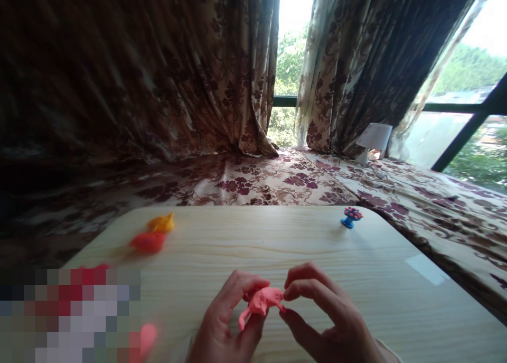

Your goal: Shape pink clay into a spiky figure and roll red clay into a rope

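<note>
Over the near edge of a light wooden table, my left hand and my right hand both pinch a small pink clay figure. The left fingers curl round its left side and its thin tail-like end. The right thumb and forefinger grip its right end. The figure hangs just above the tabletop between the two hands.
An orange-red clay piece and a yellow one lie at the table's far left. A small blue clay stand with red dots is at the far right. A pink lump lies near left. Floral cloth and curtains lie beyond.
</note>
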A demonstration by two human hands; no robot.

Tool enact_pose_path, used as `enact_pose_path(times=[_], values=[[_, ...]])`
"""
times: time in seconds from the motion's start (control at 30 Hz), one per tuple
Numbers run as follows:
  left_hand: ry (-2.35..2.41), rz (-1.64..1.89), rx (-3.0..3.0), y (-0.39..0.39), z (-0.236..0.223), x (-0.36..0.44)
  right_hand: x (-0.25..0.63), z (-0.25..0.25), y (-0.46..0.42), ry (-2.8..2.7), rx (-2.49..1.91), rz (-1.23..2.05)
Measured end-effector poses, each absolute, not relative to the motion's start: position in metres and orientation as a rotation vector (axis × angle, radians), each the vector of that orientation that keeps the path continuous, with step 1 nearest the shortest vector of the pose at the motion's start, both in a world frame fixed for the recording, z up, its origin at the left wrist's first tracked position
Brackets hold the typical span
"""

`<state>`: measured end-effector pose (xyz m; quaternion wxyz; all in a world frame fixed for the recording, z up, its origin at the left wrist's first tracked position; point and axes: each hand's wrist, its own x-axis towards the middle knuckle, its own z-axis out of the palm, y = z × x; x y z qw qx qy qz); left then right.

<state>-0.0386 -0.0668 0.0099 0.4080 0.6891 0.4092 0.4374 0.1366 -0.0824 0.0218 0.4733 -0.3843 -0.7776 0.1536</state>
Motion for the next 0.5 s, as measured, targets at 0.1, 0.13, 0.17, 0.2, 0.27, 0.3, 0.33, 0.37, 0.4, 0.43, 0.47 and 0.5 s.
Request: enact_pose_path(times=[0.1, 0.13, 0.17, 0.2, 0.27, 0.3, 0.33, 0.37, 0.4, 0.43, 0.47, 0.5], values=[[1.017, 1.135, 1.756, -0.0654, 0.0083, -0.0406, 0.1363, 0.0219, -0.0830, -1.917, -0.939, 0.360], [1.011, 1.144, 1.765, -0.0651, 0.0079, -0.0411, 0.1363, 0.0219, -0.0830, -1.923, -0.934, 0.355], [1.005, 1.153, 1.772, -0.0648, 0.0075, -0.0415, 0.1363, 0.0218, -0.0830, -1.928, -0.927, 0.350], [0.998, 1.161, 1.779, -0.0645, 0.0072, -0.0417, 0.1364, 0.0217, -0.0829, -1.933, -0.919, 0.347], [0.995, 1.169, 1.783, -0.0641, 0.0067, -0.0418, 0.1363, 0.0216, -0.0828, -1.944, -0.908, 0.344], [1.001, 1.172, 1.778, -0.0640, 0.0066, -0.0416, 0.1362, 0.0216, -0.0828, -1.950, -0.903, 0.342], [1.009, 1.175, 1.770, -0.0640, 0.0065, -0.0413, 0.1361, 0.0217, -0.0827, -1.952, -0.900, 0.338], [1.017, 1.178, 1.761, -0.0640, 0.0065, -0.0409, 0.1360, 0.0217, -0.0825, -1.953, -0.900, 0.331], [1.025, 1.180, 1.754, -0.0641, 0.0065, -0.0406, 0.1358, 0.0217, -0.0823, -1.958, -0.899, 0.325], [1.028, 1.179, 1.751, -0.0642, 0.0066, -0.0403, 0.1357, 0.0217, -0.0820, -1.962, -0.901, 0.317], [1.024, 1.182, 1.752, -0.0643, 0.0066, -0.0401, 0.1356, 0.0215, -0.0816, -1.965, -0.902, 0.308], [1.022, 1.189, 1.752, -0.0645, 0.0065, -0.0400, 0.1355, 0.0211, -0.0812, -1.968, -0.900, 0.300]])
